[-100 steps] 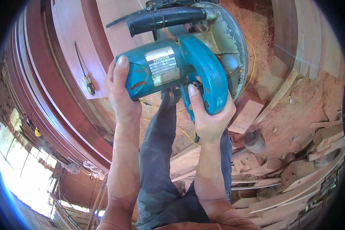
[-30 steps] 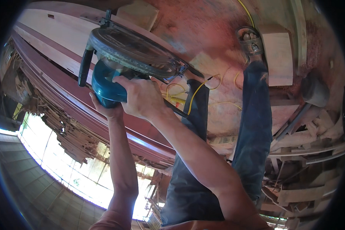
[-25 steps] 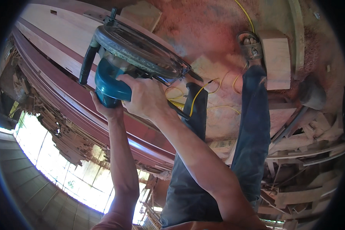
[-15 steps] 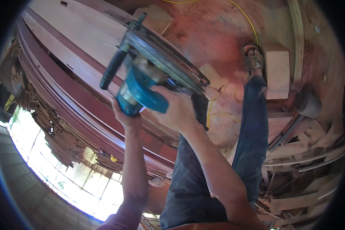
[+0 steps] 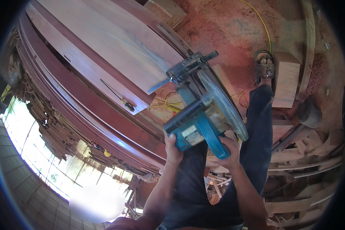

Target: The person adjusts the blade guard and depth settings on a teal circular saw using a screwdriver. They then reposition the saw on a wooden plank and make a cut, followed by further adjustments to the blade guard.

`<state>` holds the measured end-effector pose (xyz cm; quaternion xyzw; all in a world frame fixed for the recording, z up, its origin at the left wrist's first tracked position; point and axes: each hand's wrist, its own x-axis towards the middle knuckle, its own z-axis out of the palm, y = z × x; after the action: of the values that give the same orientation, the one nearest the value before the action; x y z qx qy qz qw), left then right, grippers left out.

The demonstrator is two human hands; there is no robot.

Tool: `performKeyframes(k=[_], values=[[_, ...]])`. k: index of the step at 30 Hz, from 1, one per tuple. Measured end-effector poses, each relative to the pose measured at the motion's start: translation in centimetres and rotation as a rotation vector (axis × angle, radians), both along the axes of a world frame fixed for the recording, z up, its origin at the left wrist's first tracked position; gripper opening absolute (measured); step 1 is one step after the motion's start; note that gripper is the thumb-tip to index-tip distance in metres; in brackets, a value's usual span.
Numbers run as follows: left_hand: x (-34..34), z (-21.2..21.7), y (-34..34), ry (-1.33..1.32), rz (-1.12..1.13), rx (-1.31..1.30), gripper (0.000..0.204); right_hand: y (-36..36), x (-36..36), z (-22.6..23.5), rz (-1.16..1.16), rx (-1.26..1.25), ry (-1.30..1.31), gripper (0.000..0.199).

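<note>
Reddish dust covers the workshop floor around the person I am watching. Nearest to that person, both hands are closed on a teal circular saw, tilted in front of the dark trousers. The left hand grips the end of the motor housing, thumb on top; the right hand wraps the rear handle, some fingers hidden. Neither seems to be on the black front handle. I cannot tell whether the saw touches the pale board just beyond. A screwdriver lies near the ends of the boards, left of the saw. Farther off, a sandaled foot stands just beside a wooden block, with a yellow cord running beyond. Heaped timber lines the far left, before a bright, washed-out opening.
</note>
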<state>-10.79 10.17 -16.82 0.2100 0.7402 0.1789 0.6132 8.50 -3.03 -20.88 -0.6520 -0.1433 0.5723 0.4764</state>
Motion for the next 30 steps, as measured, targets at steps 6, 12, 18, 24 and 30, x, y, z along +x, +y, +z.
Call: performKeyframes(k=[6, 12, 18, 24, 30], values=[[-0.8, 1.9, -0.2, -0.039, -0.026, -0.175, 0.072, -1.4, 0.5, 1.8, 0.056, -0.048, 0.034, 0.051], [-1.7, 0.8, 11.4, 0.416, -0.519, 0.03, 0.04, -0.4, 1.6, 3.5, 0.095, -0.14, 0.221, 0.043], [5.2, -12.4, 35.2, 0.708, -1.254, 0.964, 0.043, 1.8, 0.9, 5.6, -0.039, -0.241, 0.128, 0.038], [11.2, -20.3, 45.2, 0.737, -1.264, 1.272, 0.056, 2.1, 2.1, 7.1, 0.035, -0.271, 0.207, 0.036], [11.0, -19.7, 45.0, 0.707, -1.26, 1.272, 0.058, 2.1, 2.3, 9.7, -0.006, -0.464, 0.441, 0.047]])
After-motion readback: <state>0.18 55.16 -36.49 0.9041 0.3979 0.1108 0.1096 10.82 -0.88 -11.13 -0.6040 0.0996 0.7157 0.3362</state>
